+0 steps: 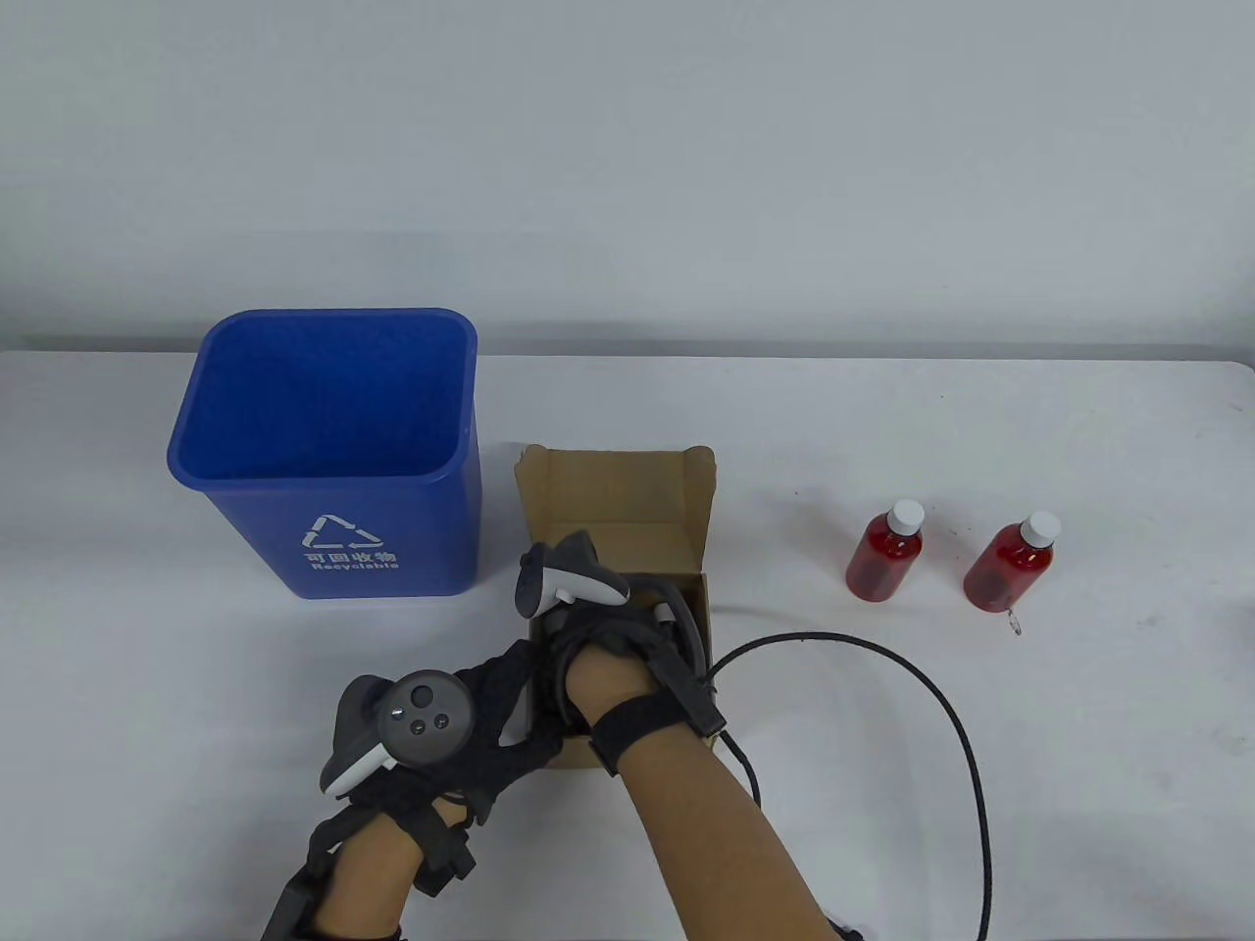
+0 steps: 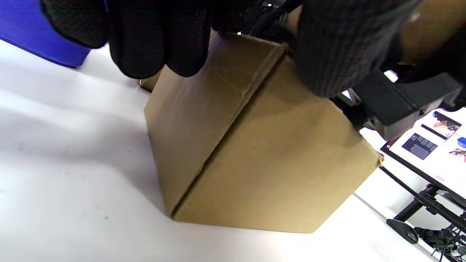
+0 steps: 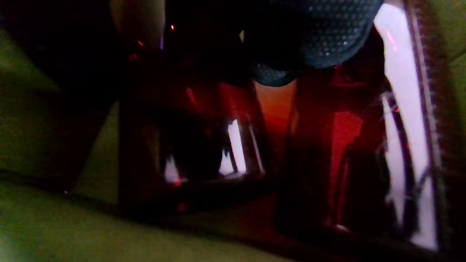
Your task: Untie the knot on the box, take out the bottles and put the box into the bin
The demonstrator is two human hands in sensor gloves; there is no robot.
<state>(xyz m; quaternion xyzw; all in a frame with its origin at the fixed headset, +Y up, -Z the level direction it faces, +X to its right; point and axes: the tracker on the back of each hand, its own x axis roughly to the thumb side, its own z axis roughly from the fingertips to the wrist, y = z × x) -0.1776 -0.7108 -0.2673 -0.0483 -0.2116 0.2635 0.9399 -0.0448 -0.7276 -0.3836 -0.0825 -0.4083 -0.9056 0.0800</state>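
Observation:
The brown cardboard box stands open in the middle of the table, its lid flap tipped back. My right hand reaches down into it, fingers hidden below the rim. In the right wrist view a gloved fingertip lies among the tops of dark red bottles inside the box; any hold on one is unclear. My left hand rests straight fingers against the box's left wall. Two red bottles with white caps stand on the table to the right. The blue bin stands left of the box.
A black cable loops over the table from my right wrist toward the front edge. A small clear loop lies by the right bottle. The bin's blue wall shows at the left wrist view's top left.

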